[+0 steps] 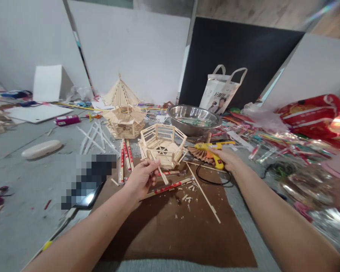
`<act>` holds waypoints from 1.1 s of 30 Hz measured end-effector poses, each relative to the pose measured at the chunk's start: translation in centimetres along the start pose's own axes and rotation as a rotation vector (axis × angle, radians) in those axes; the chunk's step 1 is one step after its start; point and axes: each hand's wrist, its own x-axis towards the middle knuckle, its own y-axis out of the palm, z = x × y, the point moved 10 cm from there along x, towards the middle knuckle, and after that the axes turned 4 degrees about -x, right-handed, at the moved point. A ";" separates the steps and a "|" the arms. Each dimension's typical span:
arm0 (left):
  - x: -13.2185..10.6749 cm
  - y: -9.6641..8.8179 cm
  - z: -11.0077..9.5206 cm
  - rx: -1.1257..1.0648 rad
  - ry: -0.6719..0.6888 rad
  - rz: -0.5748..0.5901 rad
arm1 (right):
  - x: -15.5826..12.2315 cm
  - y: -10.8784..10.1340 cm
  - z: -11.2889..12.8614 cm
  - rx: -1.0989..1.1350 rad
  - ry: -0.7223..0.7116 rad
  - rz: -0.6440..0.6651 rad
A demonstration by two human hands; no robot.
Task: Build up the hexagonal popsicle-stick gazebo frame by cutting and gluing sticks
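Note:
My left hand (144, 176) pinches a short wooden stick (163, 175) in front of an open-topped, many-sided wooden frame (163, 145) built of sticks. On the right, my right hand (224, 158) is wrapped round a yellow hot glue gun (217, 156), whose nozzle points left toward the frame. A black cord (204, 181) loops below it. Chopsticks in red-printed wrappers (170, 187) lie by my left hand, with small cut wood bits (187, 198) and a long thin stick (204, 192) on the brown mat (170, 234).
Behind stands a stick-built pavilion (121, 109) with a pointed roof. A steel basin (184, 128), a white tote bag (219, 92) and heaped wrappers (260, 147) lie back and right. Clear glue sticks (95, 138), a phone (89, 196) and a white oblong case (42, 149) are left.

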 end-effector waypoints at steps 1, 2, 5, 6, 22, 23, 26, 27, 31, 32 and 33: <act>0.1 -0.1 0.0 0.027 0.005 -0.005 | 0.5 0.0 -0.1 -0.059 0.003 -0.017; 0.1 -0.1 -0.1 0.062 0.015 -0.008 | 1.0 -0.2 -0.1 -0.130 0.003 -0.043; 0.3 -0.4 -1.2 0.244 0.104 -0.032 | 1.5 -1.5 0.6 -0.362 -0.028 -0.151; 0.2 -0.4 -1.9 0.341 0.158 -0.040 | 1.3 -2.1 1.2 -0.437 -0.044 -0.193; -1.5 3.0 -3.4 1.419 0.438 0.146 | -20.2 14.6 15.5 -1.017 -1.455 0.134; -1.5 3.1 -3.4 1.432 0.441 0.152 | -20.2 15.1 15.1 -1.057 -1.461 0.149; -1.6 3.2 -3.5 1.464 0.438 0.135 | -19.9 16.0 14.3 -1.137 -1.468 0.169; -1.6 3.2 -3.5 1.469 0.443 0.124 | -19.8 16.1 14.1 -1.158 -1.472 0.174; -1.8 3.6 -3.2 1.452 0.513 0.135 | -20.0 16.8 13.5 -1.219 -1.492 0.198; -2.0 3.8 -3.2 1.441 0.535 0.147 | -20.1 16.9 13.4 -1.226 -1.494 0.199; -2.1 3.9 -3.3 1.429 0.552 0.159 | -20.2 17.0 13.4 -1.229 -1.494 0.200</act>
